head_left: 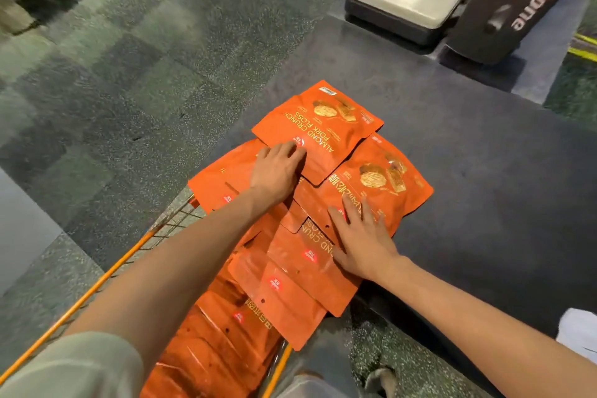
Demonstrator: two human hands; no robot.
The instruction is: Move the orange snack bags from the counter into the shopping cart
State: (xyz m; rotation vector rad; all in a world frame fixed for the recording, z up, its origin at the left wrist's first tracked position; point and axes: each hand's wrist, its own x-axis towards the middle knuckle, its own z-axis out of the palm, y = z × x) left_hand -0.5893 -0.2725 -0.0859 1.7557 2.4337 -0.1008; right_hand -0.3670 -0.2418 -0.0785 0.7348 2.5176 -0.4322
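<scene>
Dark counter (452,139): orange snack bags (318,126) overlap, long axes diagonal, spilling into the cart (97,281). Left hand (276,171) and right hand (363,242) lie flat, fingers spread, atop bags, grasping nothing.

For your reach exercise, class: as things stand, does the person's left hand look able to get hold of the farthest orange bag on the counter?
Probably yes. The left hand already rests on the near edge of the farthest orange bag, which lies on top of the pile with nothing over it; the right hand presses a different bag.
</scene>
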